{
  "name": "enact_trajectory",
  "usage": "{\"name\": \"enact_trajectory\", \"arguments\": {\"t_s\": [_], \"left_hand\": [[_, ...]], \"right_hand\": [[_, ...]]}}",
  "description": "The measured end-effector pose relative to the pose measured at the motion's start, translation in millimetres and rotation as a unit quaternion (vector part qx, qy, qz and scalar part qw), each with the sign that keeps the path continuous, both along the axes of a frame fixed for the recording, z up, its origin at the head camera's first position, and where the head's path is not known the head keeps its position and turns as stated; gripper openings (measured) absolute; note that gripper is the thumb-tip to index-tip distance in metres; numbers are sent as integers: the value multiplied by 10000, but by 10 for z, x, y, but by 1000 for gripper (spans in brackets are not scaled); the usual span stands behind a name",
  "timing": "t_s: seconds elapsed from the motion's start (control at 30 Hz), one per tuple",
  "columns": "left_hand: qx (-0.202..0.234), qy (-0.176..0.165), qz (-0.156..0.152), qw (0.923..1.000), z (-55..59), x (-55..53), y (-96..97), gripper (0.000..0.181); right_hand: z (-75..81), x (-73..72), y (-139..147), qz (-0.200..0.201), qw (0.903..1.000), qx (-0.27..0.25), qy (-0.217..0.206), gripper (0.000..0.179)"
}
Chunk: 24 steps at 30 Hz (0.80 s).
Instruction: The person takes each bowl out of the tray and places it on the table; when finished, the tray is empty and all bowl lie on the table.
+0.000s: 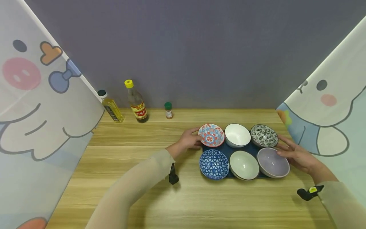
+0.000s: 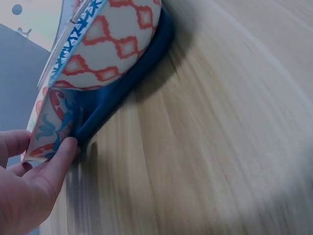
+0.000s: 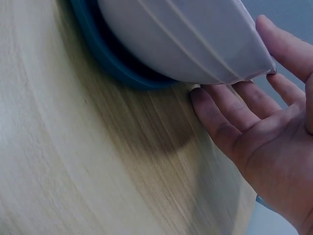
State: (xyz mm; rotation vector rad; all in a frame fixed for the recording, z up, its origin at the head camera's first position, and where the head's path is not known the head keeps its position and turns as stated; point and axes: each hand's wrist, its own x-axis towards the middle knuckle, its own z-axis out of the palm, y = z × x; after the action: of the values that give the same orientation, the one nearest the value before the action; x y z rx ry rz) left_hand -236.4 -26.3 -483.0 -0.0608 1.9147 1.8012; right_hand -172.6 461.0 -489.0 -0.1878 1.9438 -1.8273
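Six bowls stand in two rows on a dark blue tray (image 1: pixel 226 149). My left hand (image 1: pixel 191 138) holds the rim of the red-and-blue patterned bowl (image 1: pixel 211 135) at the back left; the left wrist view shows its side between thumb and fingers. On the right, my right hand (image 1: pixel 295 156) has its thumb over the rim of the purple bowl (image 1: pixel 273 163), fingers against its outer side. Between them are a white bowl (image 1: pixel 237 135), a pale green bowl (image 1: pixel 244 165), a blue triangle-patterned bowl (image 1: pixel 214 164) and a black-and-white leaf-patterned bowl (image 1: pixel 264 135).
At the back left of the wooden table (image 1: pixel 114 178) stand an oil bottle (image 1: pixel 112 109), a dark sauce bottle with a yellow cap (image 1: pixel 138 105) and a small green-capped jar (image 1: pixel 168 111). A grey wall panel rises behind, with cartoon-printed cloths at both sides.
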Motion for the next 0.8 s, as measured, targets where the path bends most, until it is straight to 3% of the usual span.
{"name": "enact_trajectory", "arguments": {"t_s": [0.23, 0.6, 0.8], "left_hand": [[18, 126, 312, 9994, 40, -1, 5, 58], [271, -12, 537, 9982, 37, 5, -7, 55], [402, -47, 613, 9973, 64, -9, -47, 51]], "right_hand": [[18, -13, -1, -96, 9993, 370, 18, 86], [85, -23, -49, -220, 9972, 708, -113, 78], [120, -53, -76, -133, 9995, 212, -208, 61]]}}
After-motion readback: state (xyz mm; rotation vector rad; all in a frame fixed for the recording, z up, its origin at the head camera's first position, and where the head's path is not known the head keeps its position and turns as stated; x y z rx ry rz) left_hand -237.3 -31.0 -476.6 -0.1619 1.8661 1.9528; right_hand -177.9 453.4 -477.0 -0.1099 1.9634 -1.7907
